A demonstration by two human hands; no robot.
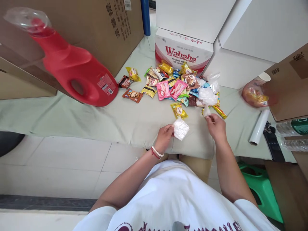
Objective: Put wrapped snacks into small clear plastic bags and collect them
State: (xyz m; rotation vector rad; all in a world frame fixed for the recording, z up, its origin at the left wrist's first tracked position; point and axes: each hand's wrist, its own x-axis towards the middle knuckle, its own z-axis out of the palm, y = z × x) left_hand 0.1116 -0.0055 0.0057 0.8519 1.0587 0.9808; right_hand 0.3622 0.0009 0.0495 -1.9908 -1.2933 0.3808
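Two light grips: w/ L fingers [169, 128] we're pinching folded plastic [181, 129] by its edge, w/ R fingers [210, 119] crumpled plastic [208, 96], ideally w/o snagging snacks [178, 89].

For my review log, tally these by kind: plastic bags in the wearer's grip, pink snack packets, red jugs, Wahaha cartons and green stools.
Plastic bags held: 2 (folded bag in left hand, crumpled bag in right hand)
Pink snack packets: 2
Red jug: 1
Wahaha carton: 1
Green stool: 1
Total: 7
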